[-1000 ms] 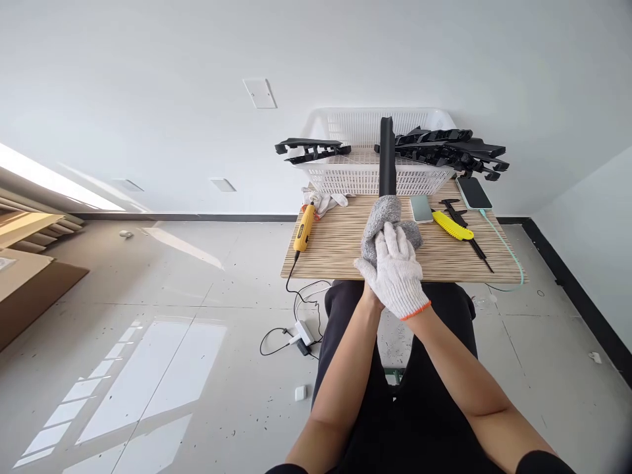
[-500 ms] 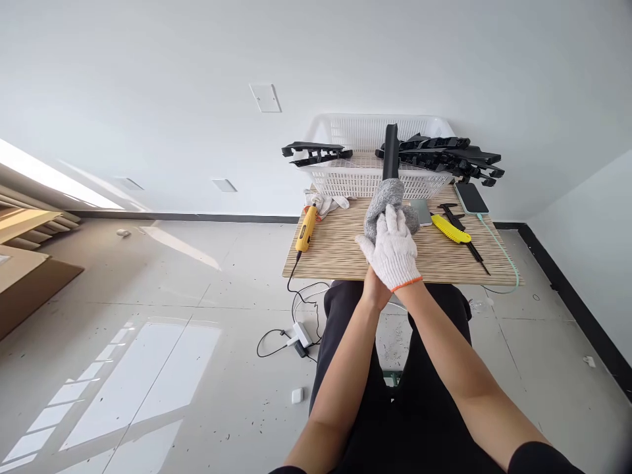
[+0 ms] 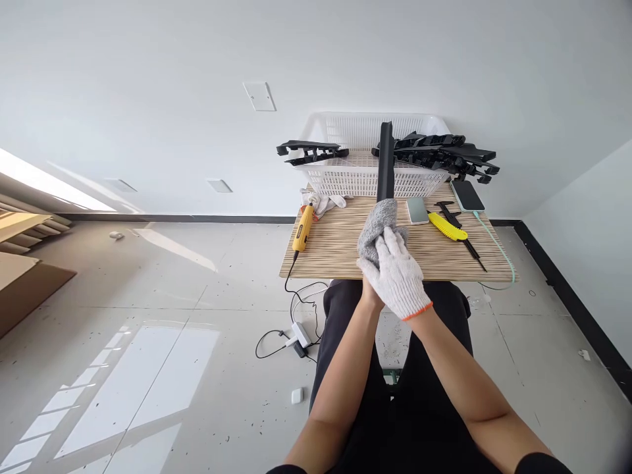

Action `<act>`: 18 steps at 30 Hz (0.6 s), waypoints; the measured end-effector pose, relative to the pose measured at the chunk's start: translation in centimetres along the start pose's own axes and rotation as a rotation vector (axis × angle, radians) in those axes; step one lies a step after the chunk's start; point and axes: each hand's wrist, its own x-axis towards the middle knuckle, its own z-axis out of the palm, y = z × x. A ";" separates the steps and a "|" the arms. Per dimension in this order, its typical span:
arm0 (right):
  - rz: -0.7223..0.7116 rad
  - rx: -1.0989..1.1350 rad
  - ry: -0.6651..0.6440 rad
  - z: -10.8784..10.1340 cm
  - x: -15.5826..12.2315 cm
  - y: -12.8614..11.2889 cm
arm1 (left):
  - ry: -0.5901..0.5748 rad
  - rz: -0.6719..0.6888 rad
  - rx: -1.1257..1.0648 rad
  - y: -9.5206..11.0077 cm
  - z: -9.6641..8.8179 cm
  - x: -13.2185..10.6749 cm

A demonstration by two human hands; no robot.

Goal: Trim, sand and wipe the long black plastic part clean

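Observation:
My right hand (image 3: pixel 397 276), in a white knit glove with an orange cuff, is closed over a grey cloth (image 3: pixel 376 224) wrapped round a long black plastic strip (image 3: pixel 385 164). The strip runs from my hands out over the wooden table (image 3: pixel 336 257), and its far end lies over the white basket (image 3: pixel 345 178). My left hand (image 3: pixel 369 301) sits under the right one at the table's near edge. Only its bare wrist shows and its fingers are hidden.
Black plastic parts lie across the basket rim at left (image 3: pixel 311 151) and right (image 3: pixel 444 155). On the table are a yellow corded tool (image 3: pixel 303 228), a spare glove (image 3: pixel 323 201), two phones (image 3: pixel 417 209) (image 3: pixel 467 195), a yellow knife (image 3: pixel 448 226) and a black caliper (image 3: pixel 464 237). A power strip (image 3: pixel 299 336) lies on the floor.
My right hand slid the grey cloth away along the black strip, then drew it back toward me. The strip stayed pointing at the basket.

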 end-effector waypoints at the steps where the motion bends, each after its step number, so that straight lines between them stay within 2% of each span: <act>1: 0.010 -0.005 0.008 0.0 0.9 0.2 | -0.079 -0.017 -0.002 0.4 -0.6 0.3; 3: 0.026 -0.016 0.024 -0.2 2.8 0.4 | -0.181 -0.056 -0.013 0.7 -1.5 0.9; 4: 0.028 -0.022 0.029 -0.3 3.8 0.5 | -0.191 -0.073 -0.008 0.8 -1.9 1.1; 8: 0.038 -0.051 0.064 -0.5 7.5 0.6 | -0.100 -0.104 0.034 0.3 -2.6 1.7; 12: 0.038 -0.097 0.144 0.3 10.9 0.9 | -0.106 -0.104 0.026 0.1 -2.6 1.9; 18: 0.003 -0.120 0.217 1.1 15.6 1.8 | -0.041 -0.100 0.042 0.1 -2.3 1.9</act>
